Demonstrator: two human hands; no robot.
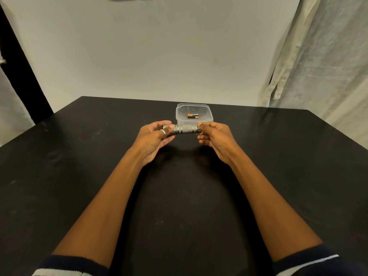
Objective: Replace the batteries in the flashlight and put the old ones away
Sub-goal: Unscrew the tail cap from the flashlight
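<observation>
both hands, left (pixel 154 136) and right (pixel 214 134), are gripping the torch (pixel 184 129) ends just before the tub (pixel 194 114); twisting risks cap dropping.

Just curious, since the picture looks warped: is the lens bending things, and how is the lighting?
Head view: the wide lens splays the table edges outward; soft light leaves a diffuse shadow beneath the flashlight; dull sheen on the tabletop; the batteries in the clear container are too small to read.
</observation>
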